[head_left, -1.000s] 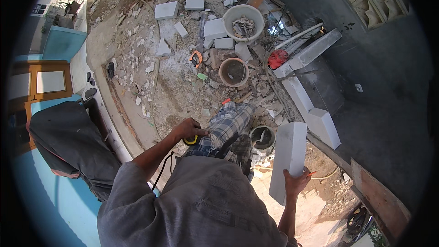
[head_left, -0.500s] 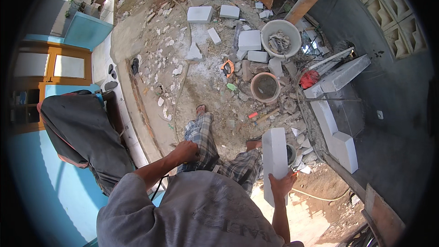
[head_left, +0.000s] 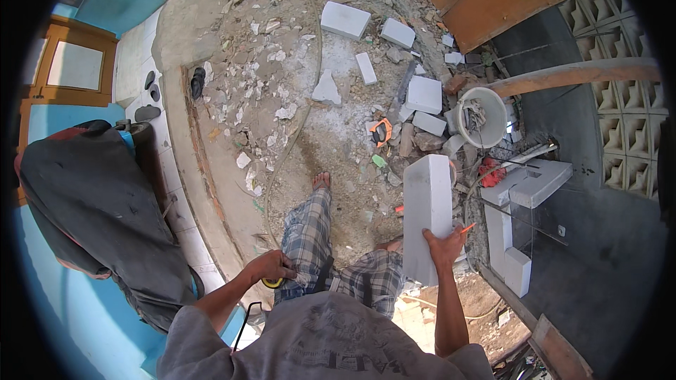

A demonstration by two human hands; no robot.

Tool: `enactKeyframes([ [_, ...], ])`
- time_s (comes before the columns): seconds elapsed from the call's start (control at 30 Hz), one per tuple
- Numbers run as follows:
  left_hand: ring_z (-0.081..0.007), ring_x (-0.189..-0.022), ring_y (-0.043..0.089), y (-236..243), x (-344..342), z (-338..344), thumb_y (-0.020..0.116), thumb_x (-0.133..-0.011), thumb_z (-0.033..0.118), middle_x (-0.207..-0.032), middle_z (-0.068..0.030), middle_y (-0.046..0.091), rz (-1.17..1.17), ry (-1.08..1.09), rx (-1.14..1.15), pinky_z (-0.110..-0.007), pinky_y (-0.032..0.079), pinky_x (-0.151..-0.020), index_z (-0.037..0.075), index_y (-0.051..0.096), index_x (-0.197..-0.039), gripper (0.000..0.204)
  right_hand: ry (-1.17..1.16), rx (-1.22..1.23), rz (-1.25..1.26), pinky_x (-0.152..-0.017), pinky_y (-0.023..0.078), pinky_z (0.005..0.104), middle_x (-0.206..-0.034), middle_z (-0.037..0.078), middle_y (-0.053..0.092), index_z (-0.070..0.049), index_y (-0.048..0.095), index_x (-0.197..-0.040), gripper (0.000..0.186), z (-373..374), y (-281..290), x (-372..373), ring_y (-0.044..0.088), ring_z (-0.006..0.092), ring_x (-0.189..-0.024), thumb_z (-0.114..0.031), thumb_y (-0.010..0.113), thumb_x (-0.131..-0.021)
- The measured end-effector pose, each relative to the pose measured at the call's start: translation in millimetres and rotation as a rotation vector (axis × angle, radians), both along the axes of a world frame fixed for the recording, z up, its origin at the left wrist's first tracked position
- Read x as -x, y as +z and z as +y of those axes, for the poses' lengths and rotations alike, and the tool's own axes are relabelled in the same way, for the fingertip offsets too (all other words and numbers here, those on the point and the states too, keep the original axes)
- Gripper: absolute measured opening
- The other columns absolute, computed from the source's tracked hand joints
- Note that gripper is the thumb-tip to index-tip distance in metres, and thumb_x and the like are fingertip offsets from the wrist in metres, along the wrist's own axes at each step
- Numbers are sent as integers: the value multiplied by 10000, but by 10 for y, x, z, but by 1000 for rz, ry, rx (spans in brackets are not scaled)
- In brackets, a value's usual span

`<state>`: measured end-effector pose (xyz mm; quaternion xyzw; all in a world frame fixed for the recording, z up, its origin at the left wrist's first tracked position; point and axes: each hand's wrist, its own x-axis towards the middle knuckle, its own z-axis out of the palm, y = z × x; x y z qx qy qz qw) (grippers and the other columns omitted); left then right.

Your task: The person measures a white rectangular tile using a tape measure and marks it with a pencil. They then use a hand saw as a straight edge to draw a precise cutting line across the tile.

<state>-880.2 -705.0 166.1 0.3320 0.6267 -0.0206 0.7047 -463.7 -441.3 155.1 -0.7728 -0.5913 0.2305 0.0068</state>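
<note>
My right hand (head_left: 443, 248) grips a long white lightweight concrete block (head_left: 427, 204) near its lower end, with the thumb across the face. The block stands lengthwise away from me, its far end covering part of the rubble. An orange pencil (head_left: 468, 228) sticks out to the right from the same hand. Beside my left thigh, my left hand (head_left: 270, 266) is closed around a small yellow and dark tape measure (head_left: 272, 283); the fingers hide most of it.
White blocks (head_left: 345, 20) and an orange-handled saw (head_left: 381, 131) lie on the rubble ahead. At right stand a pale bucket (head_left: 483, 118) and a low block wall (head_left: 517, 271) with thin rods near it. A dark covered shape (head_left: 98, 204) fills the left. A hose (head_left: 310, 98) crosses the ground.
The view has shifted and turned. My right hand has carried the block forward, so it now covers the terracotta-coloured bucket. My left hand has turned and lowered, bringing the yellow tape measure into sight.
</note>
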Motion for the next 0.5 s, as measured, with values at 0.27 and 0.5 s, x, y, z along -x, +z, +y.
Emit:
enactKeyframes([
  [0.27, -197, -850, 744, 361, 592, -81, 856, -784, 403, -957, -93, 815, -88, -20, 234, -352, 576, -823, 115, 850, -1062, 401, -62, 41, 172, -1115, 448, 521, -1381, 362, 520, 167, 437, -1432, 1152, 1101, -204, 1788, 521, 491, -1324, -504, 919, -630],
  [0.5, -289, -867, 776, 434, 967, 962, 836, -804, 401, -944, -133, 810, 240, -84, 167, -394, 597, -863, 96, 843, -1034, 382, -158, 68, 297, -1175, 395, 554, -1445, 339, 497, 136, 409, -1481, 1165, 1975, -1448, 2812, 419, 498, -1418, -486, 923, -641],
])
